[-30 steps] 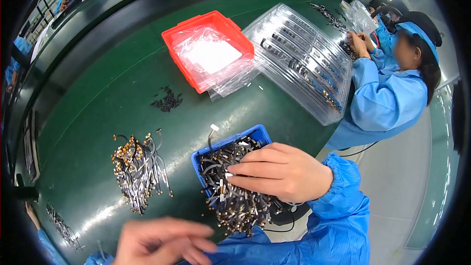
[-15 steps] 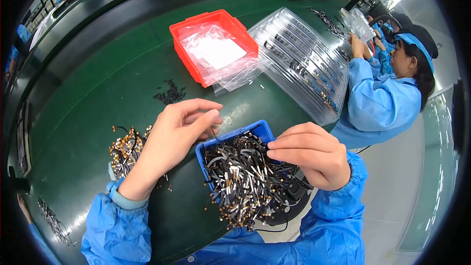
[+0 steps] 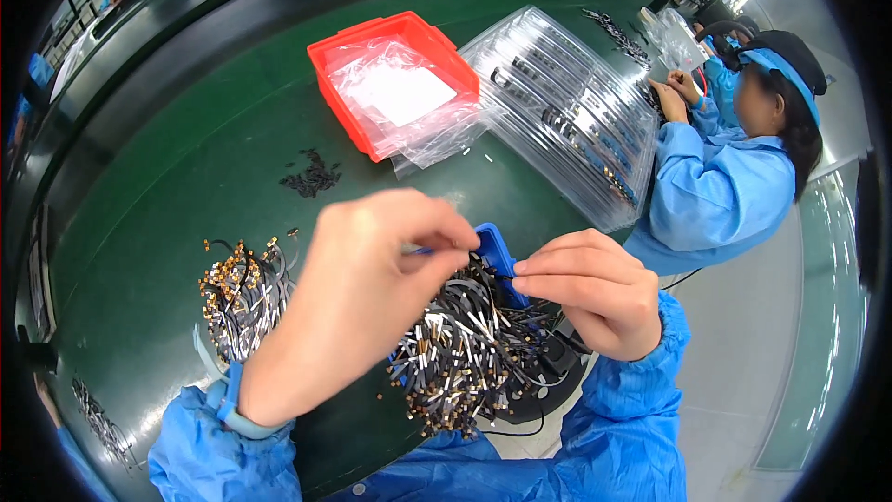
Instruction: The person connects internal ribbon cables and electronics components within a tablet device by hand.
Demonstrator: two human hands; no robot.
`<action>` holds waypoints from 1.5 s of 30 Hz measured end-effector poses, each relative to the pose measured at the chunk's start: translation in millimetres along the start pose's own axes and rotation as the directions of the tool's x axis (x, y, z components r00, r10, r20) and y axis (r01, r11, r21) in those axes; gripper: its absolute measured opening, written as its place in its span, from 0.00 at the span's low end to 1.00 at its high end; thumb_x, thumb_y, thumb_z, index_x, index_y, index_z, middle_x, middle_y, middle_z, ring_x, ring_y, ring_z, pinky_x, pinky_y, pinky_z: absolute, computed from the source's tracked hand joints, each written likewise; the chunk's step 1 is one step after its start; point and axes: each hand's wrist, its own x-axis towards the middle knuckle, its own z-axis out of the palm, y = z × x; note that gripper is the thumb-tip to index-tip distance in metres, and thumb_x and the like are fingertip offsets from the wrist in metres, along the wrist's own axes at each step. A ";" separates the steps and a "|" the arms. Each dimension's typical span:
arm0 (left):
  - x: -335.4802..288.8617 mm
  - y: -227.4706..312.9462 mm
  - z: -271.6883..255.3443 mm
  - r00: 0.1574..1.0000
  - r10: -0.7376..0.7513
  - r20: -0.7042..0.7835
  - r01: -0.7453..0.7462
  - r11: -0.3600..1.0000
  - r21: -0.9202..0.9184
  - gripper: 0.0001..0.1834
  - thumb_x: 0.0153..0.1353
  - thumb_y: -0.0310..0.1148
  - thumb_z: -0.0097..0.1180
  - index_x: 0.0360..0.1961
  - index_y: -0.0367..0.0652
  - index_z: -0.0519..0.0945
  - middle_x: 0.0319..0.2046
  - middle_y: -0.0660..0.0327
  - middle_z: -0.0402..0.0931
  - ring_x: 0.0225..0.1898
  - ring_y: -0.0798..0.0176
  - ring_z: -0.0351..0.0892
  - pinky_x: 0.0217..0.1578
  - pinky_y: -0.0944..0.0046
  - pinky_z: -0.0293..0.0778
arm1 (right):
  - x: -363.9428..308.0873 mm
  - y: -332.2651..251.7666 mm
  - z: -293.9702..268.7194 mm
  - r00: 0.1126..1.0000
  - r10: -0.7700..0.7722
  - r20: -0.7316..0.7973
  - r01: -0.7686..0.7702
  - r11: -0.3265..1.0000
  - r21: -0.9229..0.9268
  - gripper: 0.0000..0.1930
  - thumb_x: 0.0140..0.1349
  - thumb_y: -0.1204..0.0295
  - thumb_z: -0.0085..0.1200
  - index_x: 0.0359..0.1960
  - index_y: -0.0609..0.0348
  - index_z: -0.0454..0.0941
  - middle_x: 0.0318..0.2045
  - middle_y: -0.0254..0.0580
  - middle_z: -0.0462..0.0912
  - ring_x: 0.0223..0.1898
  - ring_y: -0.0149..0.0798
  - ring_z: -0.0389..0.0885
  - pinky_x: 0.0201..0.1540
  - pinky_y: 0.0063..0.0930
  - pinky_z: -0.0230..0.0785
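Half a second ago the left hand (image 3: 372, 251) was over the far left part of the blue bin (image 3: 497, 246); now it has come across to the right, its thumb and forefinger pressed together just beside the fingertips of the right hand (image 3: 599, 293), which stays almost where it was, fingers likewise closed. Something dark shows at both fingertips, but whether it is a cable I cannot tell. The loose cables (image 3: 455, 353) lie heaped in the bin below. The shift probably means both hands now work on one small part.
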 end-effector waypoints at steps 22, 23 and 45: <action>-43.4 -15.0 8.5 0.814 0.225 0.536 -0.554 0.582 0.596 0.33 0.58 0.50 0.59 0.61 0.44 0.73 0.63 0.53 0.69 0.65 0.51 0.66 0.66 0.49 0.60 | -17.0 1.1 19.9 0.959 0.283 -0.029 -0.280 0.958 0.066 0.14 0.55 0.82 0.61 0.44 0.59 0.83 0.34 0.42 0.79 0.35 0.43 0.79 0.38 0.32 0.74; -44.2 -18.6 7.4 0.809 0.206 0.550 -0.560 0.555 0.615 0.35 0.58 0.53 0.58 0.63 0.46 0.72 0.64 0.53 0.67 0.66 0.51 0.65 0.66 0.49 0.59 | -15.9 3.3 18.4 0.968 0.249 -0.003 -0.249 0.967 0.059 0.13 0.55 0.81 0.61 0.43 0.59 0.83 0.34 0.42 0.77 0.35 0.42 0.79 0.37 0.32 0.73; -49.0 -17.3 -4.8 0.773 0.266 0.576 -0.595 0.622 0.510 0.41 0.57 0.65 0.51 0.64 0.48 0.72 0.65 0.52 0.65 0.67 0.48 0.63 0.66 0.47 0.58 | 6.1 13.5 19.3 0.978 0.147 -0.150 -0.076 0.914 0.398 0.08 0.59 0.86 0.54 0.39 0.66 0.78 0.36 0.48 0.82 0.38 0.44 0.83 0.43 0.33 0.75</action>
